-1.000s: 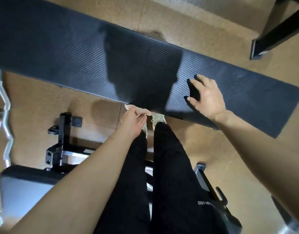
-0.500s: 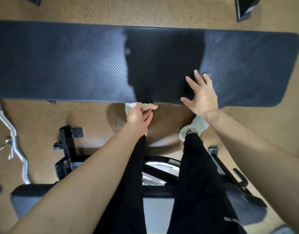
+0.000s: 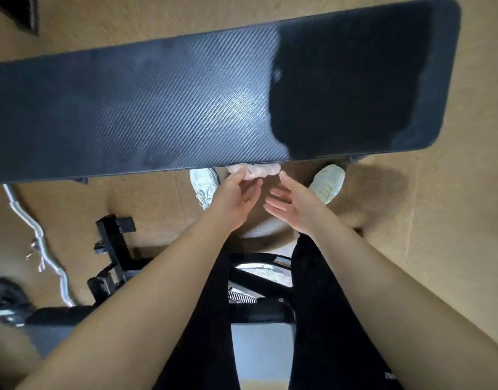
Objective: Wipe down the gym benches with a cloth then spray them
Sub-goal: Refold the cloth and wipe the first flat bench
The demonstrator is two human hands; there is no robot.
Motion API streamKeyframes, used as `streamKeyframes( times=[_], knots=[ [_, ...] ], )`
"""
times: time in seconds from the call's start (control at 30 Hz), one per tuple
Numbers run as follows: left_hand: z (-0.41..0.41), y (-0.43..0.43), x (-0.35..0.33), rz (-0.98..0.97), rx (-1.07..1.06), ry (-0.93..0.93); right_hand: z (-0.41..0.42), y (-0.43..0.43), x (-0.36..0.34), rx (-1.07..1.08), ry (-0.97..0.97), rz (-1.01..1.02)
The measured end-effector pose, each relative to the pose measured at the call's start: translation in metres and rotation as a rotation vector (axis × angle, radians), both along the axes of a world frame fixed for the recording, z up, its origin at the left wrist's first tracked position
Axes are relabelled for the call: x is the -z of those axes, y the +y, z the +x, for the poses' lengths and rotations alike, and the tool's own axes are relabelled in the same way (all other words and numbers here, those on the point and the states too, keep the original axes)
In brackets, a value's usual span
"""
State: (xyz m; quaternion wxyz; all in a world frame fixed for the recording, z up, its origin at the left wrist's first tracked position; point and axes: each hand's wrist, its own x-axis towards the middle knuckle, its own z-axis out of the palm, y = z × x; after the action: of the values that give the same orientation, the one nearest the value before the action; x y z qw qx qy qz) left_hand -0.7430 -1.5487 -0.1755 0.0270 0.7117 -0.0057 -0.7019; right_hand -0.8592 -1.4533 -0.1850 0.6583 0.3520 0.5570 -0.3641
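Observation:
A long black gym bench (image 3: 163, 108) with a woven-texture pad runs across the upper half of the view, its right part in shadow. A pale crumpled cloth (image 3: 256, 170) sits at the bench's near edge. My left hand (image 3: 236, 192) pinches the cloth's left end between thumb and fingers. My right hand (image 3: 293, 204) hovers just right of it, palm turned inward, fingers apart, its fingertip close to the cloth. No spray bottle is in view.
My black-trousered legs and pale shoes (image 3: 204, 184) stand on the tan floor below the bench. A second bench frame (image 3: 113, 257) lies behind my legs. A chrome curl bar (image 3: 37, 240) lies on the floor at left. A dark shoe (image 3: 6, 299) shows at the far left.
My right hand has lifted off the bench pad and come down beside the left hand at the cloth. The view has shifted right along the bench; my feet have stepped apart.

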Motion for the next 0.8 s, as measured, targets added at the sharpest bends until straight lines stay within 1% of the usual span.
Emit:
streamKeyframes(
  times=[0.03,0.07,0.13,0.17,0.2,0.27,0.33,0.37,0.43,0.5,0.57,0.6,0.67,0.73,0.8],
  knots=[
    [0.000,-0.001,0.000,0.009,0.038,0.018,-0.001,-0.002,0.002,0.104,-0.108,-0.040],
    [0.001,-0.003,0.001,0.016,0.095,0.029,-0.001,-0.003,0.008,0.179,-0.177,-0.083],
    [0.001,-0.008,-0.001,0.016,0.266,0.032,-0.003,-0.010,0.016,0.265,-0.234,-0.140],
    [-0.001,-0.011,-0.004,-0.005,0.353,0.002,-0.003,-0.014,0.020,0.289,-0.241,-0.138],
    [-0.002,-0.013,-0.007,-0.036,0.429,-0.056,-0.004,-0.018,0.025,0.325,-0.247,-0.125],
    [-0.004,-0.015,-0.010,-0.124,0.549,-0.235,-0.005,-0.020,0.034,0.467,-0.273,-0.068],
    [-0.001,-0.014,-0.012,-0.284,0.650,-0.381,-0.010,-0.015,0.040,0.546,-0.243,-0.016],
    [0.000,-0.012,-0.014,-0.372,0.739,-0.413,-0.015,-0.012,0.038,0.565,-0.217,0.005],
    [-0.003,-0.005,-0.022,-0.496,0.942,-0.391,-0.030,-0.002,0.036,0.635,-0.169,0.026],
    [-0.012,0.003,-0.026,-0.608,1.225,-0.315,-0.047,0.010,0.035,0.709,-0.137,0.035],
    [-0.027,0.008,-0.026,-0.728,1.517,-0.234,-0.067,0.024,0.032,0.728,-0.092,0.057],
    [-0.037,0.011,-0.025,-0.750,1.626,-0.194,-0.078,0.032,0.032,0.720,-0.071,0.070],
    [-0.057,0.019,-0.021,-0.714,1.758,-0.132,-0.100,0.047,0.033,0.711,-0.041,0.086],
    [-0.076,0.029,-0.016,-0.649,1.815,-0.098,-0.121,0.061,0.034,0.691,0.000,0.102],
    [-0.093,0.041,-0.014,-0.586,1.836,-0.106,-0.144,0.074,0.033,0.697,0.058,0.101]
  ],
)
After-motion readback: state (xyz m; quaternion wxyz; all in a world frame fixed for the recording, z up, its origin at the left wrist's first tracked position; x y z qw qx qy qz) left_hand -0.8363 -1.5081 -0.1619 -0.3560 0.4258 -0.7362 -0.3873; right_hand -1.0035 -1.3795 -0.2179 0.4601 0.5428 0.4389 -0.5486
